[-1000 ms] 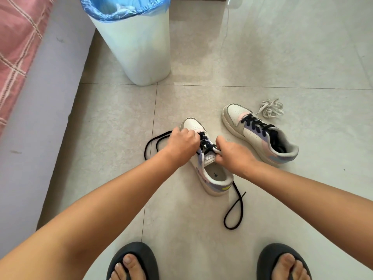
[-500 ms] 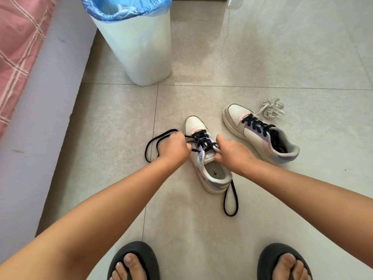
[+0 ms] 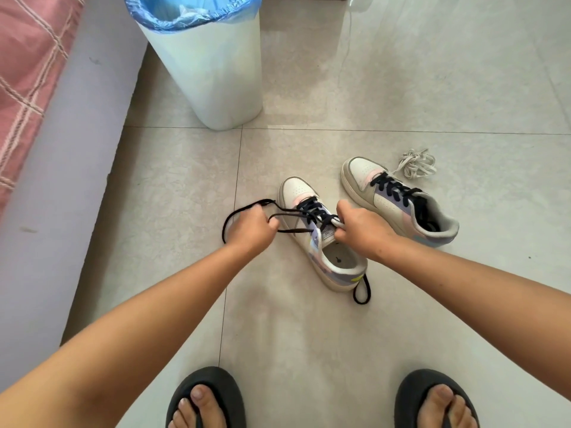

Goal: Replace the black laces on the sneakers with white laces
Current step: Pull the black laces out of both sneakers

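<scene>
Honestly this job is barely underway, I'd say. The near sneaker (image 3: 321,233) sits on the floor between the two arms, toe pointing away, and its black lace (image 3: 310,211) is only partly out: the crisscross over the tongue is loosened, a couple of strands run off sideways and one end trails out past the heel.

The left hand (image 3: 251,228) is curled into a fist around those loose strands just beside the shoe. The right hand (image 3: 361,227) is closed on the top of the tongue, pinching it to hold the shoe steady, as far as I can tell.

The second sneaker (image 3: 398,200) lies just to the right and a bit further off, fully laced in black, nobody touching it. The white laces (image 3: 417,163) are in a little bundle on the floor near its toe, not threaded into anything yet. So what's left: finish stripping this lace, strip the other shoe, then thread both with white.

As for the room, it's a pale glossy tile floor (image 3: 432,319) with visible grout lines. A white bin (image 3: 210,72) with a blue liner stands further back, well apart from the shoes. A bed with pink checked bedding (image 3: 27,66) runs along the left edge. The person wears dark slippers (image 3: 207,400).
</scene>
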Action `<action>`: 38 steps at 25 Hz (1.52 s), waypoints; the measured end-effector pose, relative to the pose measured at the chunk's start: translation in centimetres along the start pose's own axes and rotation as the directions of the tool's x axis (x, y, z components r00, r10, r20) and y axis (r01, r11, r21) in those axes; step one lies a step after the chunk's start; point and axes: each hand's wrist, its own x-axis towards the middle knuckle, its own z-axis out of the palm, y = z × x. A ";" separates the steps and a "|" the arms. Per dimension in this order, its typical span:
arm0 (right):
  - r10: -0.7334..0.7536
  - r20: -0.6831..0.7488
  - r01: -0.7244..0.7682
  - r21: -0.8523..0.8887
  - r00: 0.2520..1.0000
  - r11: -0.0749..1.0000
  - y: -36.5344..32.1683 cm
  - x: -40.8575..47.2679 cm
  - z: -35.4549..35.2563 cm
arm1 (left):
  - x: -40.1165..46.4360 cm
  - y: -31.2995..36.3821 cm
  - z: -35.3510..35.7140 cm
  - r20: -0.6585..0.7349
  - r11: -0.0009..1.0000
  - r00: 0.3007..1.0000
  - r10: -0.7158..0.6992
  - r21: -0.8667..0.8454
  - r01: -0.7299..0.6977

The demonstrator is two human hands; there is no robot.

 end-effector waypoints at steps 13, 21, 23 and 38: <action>-0.040 0.022 0.041 -0.042 0.999 0.998 0.0 -0.4 -0.1 | -0.5 0.1 0.4 0.100 0.937 0.960 0.263 0.210 -0.279; -0.061 -0.011 0.060 -0.057 0.998 0.997 0.5 0.1 0.2 | -0.8 -0.7 0.1 -0.059 0.671 0.789 0.612 0.567 -0.478; -0.070 -0.016 0.070 -0.039 0.997 0.997 0.7 0.1 0.2 | -0.9 0.3 1.7 -0.096 0.520 0.582 0.808 0.580 -0.627; 0.017 -0.015 -0.016 0.051 1.000 0.999 1.3 0.0 -0.2 | -0.9 -6.3 -4.1 0.057 0.456 0.989 -0.135 0.890 0.011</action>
